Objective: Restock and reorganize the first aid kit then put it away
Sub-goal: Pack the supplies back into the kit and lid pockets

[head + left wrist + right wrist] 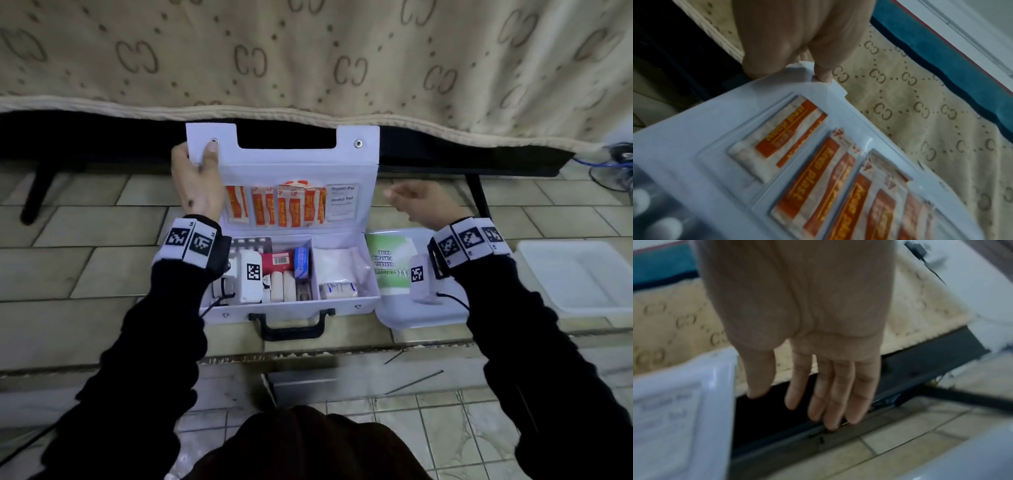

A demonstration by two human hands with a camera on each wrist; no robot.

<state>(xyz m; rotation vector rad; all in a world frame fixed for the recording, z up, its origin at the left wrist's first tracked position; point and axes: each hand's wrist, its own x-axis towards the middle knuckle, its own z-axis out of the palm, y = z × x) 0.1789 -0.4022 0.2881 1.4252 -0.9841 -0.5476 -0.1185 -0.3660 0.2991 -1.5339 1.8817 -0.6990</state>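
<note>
A white first aid kit point(342, 305) lies open on the tiled floor, its lid point(291, 161) standing up against the bed. My left hand point(197, 178) pinches the lid's top left corner point(818, 91), thumb on the inner face by the snap. Orange plaster strips point(274, 205) point(818, 170) and alcohol pads point(340, 202) fill the lid's clear pockets. The base holds bandage rolls point(282, 286), a red box point(279, 262), blister packs point(251, 241) and gauze point(337, 289). My right hand point(416, 202) point(818, 394) hovers just right of the lid, fingers straight, empty.
A green first aid guide point(388, 263) lies on a white tray point(404, 318) right of the kit. A second white tray point(579, 277) sits farther right. The bed's beige blanket point(308, 58) hangs behind, with dark space beneath the frame. A step edge point(308, 359) runs in front.
</note>
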